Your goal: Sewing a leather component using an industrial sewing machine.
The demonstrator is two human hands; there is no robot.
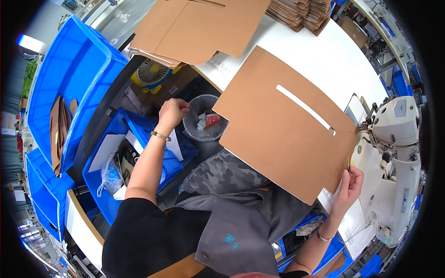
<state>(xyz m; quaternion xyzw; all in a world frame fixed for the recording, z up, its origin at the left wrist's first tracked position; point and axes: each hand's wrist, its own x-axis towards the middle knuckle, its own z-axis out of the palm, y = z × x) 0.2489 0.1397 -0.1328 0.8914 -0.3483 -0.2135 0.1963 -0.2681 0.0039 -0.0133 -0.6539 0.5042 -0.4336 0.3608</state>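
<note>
A large flat brown panel (278, 125) with a long slot lies on the white table, its near edge hanging over my lap. Its right edge sits by the needle area of a white sewing machine (394, 123). My right hand (350, 186) is closed at the panel's lower right edge, around a slim metal tool (348, 164) whose exact kind is too small to tell. Off to the left, my left hand (172, 112) is raised beside a grey waste bin (206, 135). Its fingertips are pinched together; anything between them is too small to make out.
A stack of brown panels (199, 30) lies at the far side, with more brown pieces (301, 14) right of it. Blue crates (88, 60) stand at the left, one holding brown pieces. A yellow-blue fan (153, 72) sits beyond the bin. Another blue crate holds a plastic bag (111, 176).
</note>
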